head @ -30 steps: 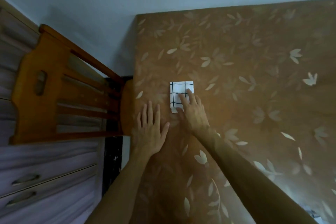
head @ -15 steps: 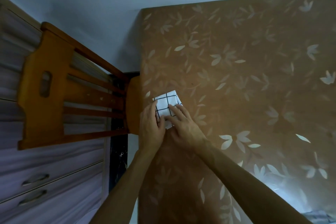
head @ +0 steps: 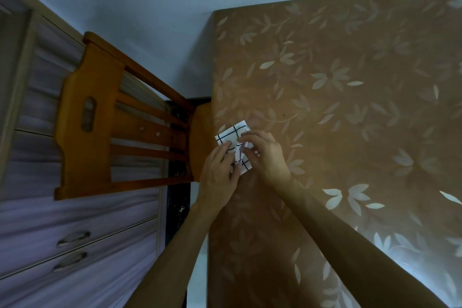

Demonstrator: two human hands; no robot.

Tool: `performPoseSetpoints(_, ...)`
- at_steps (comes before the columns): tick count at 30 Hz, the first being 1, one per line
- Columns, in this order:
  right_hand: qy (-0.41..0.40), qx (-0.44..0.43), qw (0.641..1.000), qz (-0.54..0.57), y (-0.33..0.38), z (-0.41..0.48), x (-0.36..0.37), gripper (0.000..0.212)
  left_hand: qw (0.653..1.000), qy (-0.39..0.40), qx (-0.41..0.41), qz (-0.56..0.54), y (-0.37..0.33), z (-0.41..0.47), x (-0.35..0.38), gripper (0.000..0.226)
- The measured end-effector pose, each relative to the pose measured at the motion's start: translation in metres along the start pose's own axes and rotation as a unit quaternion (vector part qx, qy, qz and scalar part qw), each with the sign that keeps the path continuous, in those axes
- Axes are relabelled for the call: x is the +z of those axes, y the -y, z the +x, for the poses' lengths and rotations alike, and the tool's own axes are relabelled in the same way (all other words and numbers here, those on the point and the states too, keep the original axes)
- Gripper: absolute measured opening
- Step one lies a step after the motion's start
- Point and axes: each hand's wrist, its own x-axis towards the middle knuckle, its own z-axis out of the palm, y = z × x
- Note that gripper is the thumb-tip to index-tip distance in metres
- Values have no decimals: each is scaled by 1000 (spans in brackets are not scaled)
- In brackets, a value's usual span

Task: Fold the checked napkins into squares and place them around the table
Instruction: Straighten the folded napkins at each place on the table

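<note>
A small white napkin with a black check lies folded and turned at an angle near the left edge of the table, which wears a brown cloth with pale leaves. My left hand pinches the napkin's lower left part. My right hand pinches its right side, fingers curled over a raised fold in the middle. Both hands cover the napkin's lower half.
A wooden chair stands pushed against the table's left edge, close to my left hand. Behind it is a pale cabinet with drawers and metal handles. A light wall runs along the table's far side.
The napkin has shifted left toward the table edge and turned at an angle. My left hand came off the cloth onto the napkin, and both hands now pinch it.
</note>
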Motion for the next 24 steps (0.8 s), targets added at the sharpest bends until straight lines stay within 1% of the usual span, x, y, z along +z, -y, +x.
performPoseSetpoints(2,6,19,999,-32,-1,7,-3,21,1000,-14,-7,-10,1,5,-2,22)
performPoseSetpoints(3,17,29,998,-45,-2,9,-5,24,1000,-19,-11,-15,1,8,-4,20)
performPoseSetpoints(6,78,48,993,-81,-3,11,-9,37,999,-38,-24,-22,7,18,-11,28)
performPoseSetpoints(8,99,45,990,-95,-7,7,-9,43,997,-48,-42,-34,11,26,-18,30)
performPoseSetpoints(10,98,44,989,-96,-10,5,-8,43,997,-48,-51,-42,13,35,-24,25)
performPoseSetpoints(13,89,54,989,-100,-9,6,-6,40,997,-43,-42,-42,15,38,-26,23)
performPoseSetpoints(18,59,47,986,-147,-4,7,0,35,1000,-3,-18,4,21,28,-14,33)
performPoseSetpoints(24,78,40,980,-176,3,0,-1,48,999,26,-20,32,10,7,-13,58)
